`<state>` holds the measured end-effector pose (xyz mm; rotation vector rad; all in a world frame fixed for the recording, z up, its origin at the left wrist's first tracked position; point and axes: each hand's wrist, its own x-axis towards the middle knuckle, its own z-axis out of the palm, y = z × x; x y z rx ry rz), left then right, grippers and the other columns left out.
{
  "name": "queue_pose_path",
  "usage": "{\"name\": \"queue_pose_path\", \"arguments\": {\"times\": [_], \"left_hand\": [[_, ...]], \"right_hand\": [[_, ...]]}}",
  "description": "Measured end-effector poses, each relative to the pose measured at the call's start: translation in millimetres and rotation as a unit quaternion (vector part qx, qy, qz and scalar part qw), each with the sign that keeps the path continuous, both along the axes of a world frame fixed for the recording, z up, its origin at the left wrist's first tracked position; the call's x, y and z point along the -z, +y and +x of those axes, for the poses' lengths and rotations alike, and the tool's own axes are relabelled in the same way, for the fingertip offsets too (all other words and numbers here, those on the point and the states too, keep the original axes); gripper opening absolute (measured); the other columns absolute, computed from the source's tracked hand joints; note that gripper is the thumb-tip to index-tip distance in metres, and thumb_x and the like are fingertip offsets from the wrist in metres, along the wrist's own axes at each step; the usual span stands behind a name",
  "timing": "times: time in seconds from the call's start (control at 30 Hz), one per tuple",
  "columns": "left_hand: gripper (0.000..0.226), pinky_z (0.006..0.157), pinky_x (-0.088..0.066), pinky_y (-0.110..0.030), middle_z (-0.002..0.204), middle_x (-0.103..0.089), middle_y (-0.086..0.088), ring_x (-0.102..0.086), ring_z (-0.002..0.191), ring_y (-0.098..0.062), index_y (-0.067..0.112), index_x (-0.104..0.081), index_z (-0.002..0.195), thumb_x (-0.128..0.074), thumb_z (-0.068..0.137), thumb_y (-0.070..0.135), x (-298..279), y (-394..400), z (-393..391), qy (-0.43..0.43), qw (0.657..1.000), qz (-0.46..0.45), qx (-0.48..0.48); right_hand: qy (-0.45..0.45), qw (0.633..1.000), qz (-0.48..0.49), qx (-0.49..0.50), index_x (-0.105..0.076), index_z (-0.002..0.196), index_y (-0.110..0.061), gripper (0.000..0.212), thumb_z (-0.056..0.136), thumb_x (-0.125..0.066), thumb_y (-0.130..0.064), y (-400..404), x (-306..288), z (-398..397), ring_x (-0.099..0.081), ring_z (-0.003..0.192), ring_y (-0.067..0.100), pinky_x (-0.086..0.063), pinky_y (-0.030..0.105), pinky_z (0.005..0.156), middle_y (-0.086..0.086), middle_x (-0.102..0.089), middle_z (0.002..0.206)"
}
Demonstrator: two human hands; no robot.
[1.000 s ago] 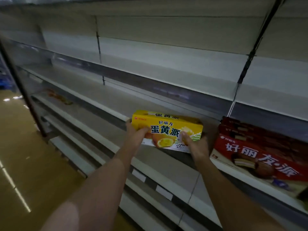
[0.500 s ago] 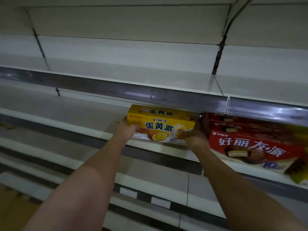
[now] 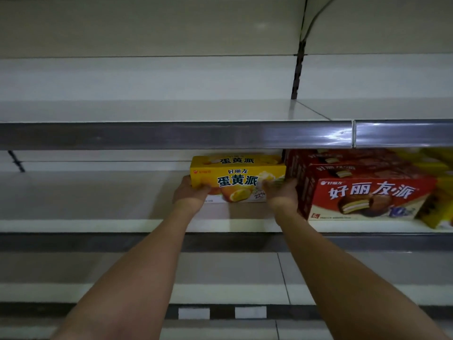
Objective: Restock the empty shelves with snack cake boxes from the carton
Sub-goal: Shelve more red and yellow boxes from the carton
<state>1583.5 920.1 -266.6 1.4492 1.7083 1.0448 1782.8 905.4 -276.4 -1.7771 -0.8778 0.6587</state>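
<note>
Both hands, left hand (image 3: 190, 193) and right hand (image 3: 282, 192), gripped the yellow egg-yolk pie box (image 3: 236, 179) by its ends, fingers curled closed, red chocolate pie boxes (image 3: 367, 195) at 3 o'clock.

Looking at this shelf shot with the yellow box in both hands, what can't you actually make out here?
Head view, the only one:
- Yellow box: lower corners hidden by the left hand and right hand; small print is blurred.
- Red boxes behind the front one: tops hidden by the upper shelf rail.
- Yellow packs far right: blurred, cut by the frame edge.
- The carton: out of frame.
</note>
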Motion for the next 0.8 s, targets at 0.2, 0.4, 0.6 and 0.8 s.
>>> {"name": "queue_pose_path", "arguments": {"times": [0.2, 0.4, 0.6, 0.8], "left_hand": [[0.069, 0.094, -0.045, -0.042, 0.126, -0.057, -0.014, -0.054, 0.115, -0.034, 0.011, -0.043, 0.130, -0.077, 0.075, 0.035, 10.6, 25.2, 17.2, -0.085, 0.996, 0.007, 0.007], [0.073, 0.081, -0.046, -0.034, 0.114, -0.065, -0.007, -0.061, 0.104, -0.027, 0.016, -0.054, 0.123, -0.073, 0.058, 0.043, 21.1, 46.7, 28.9, -0.119, 0.992, 0.026, 0.046], [0.048, 0.081, -0.038, -0.030, 0.110, -0.056, -0.001, -0.053, 0.104, -0.023, 0.016, -0.050, 0.127, -0.063, 0.081, 0.005, 28.8, 60.7, 35.9, -0.142, 0.987, 0.046, 0.057], [0.054, 0.078, -0.035, -0.029, 0.113, -0.050, -0.010, -0.047, 0.099, -0.023, 0.007, -0.032, 0.132, -0.058, 0.084, 0.001, 33.3, 71.2, 44.7, -0.140, 0.989, 0.032, 0.032]], "right_hand": [[0.044, 0.998, 0.029, -0.026, -0.033, 0.140, -0.012, 0.064, 0.087, -0.065, -0.029, 20.1, -0.8, 6.7, -0.047, 0.122, 0.029, -0.032, 0.028, 0.090, 0.011, -0.048, 0.135], [0.091, 0.993, 0.070, -0.037, -0.038, 0.141, -0.011, 0.062, 0.087, -0.066, -0.027, 37.6, 5.1, 19.7, -0.041, 0.130, 0.029, -0.030, 0.032, 0.104, 0.010, -0.044, 0.142], [0.140, 0.980, 0.124, -0.067, -0.038, 0.141, -0.009, 0.062, 0.087, -0.066, -0.023, 54.2, 9.5, 23.9, -0.040, 0.129, 0.025, -0.028, 0.027, 0.098, 0.006, -0.045, 0.140], [0.150, 0.975, 0.132, -0.094, -0.044, 0.138, -0.013, 0.058, 0.087, -0.066, -0.026, 61.0, 10.8, 28.2, -0.044, 0.128, 0.025, -0.033, 0.037, 0.108, 0.005, -0.047, 0.139]]}}
